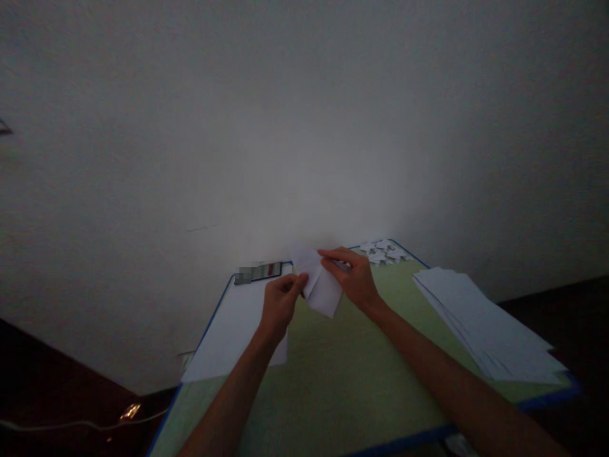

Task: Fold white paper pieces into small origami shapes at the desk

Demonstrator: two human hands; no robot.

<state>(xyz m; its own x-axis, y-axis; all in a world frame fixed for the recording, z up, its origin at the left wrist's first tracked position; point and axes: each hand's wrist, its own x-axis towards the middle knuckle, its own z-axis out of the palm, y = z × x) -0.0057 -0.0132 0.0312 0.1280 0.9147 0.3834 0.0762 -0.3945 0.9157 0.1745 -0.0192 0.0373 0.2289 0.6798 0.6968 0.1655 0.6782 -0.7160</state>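
Note:
A small folded sheet of white paper (326, 293) is held up above the far middle of the table, with a crease and flap showing on its face. My left hand (280, 301) pinches its left edge between thumb and fingers. On the upper right, my right hand (352, 276) grips the same paper, its index finger and thumb lying along the top edge. Part of the paper is hidden behind my fingers.
The green table (342, 381) has a blue edge and stands against a grey wall (304, 127). White paper (228, 343) lies at left below a phone (266, 271). Several small folded paper pieces (385, 252) sit at the back right, near a stack of sheets (485, 324).

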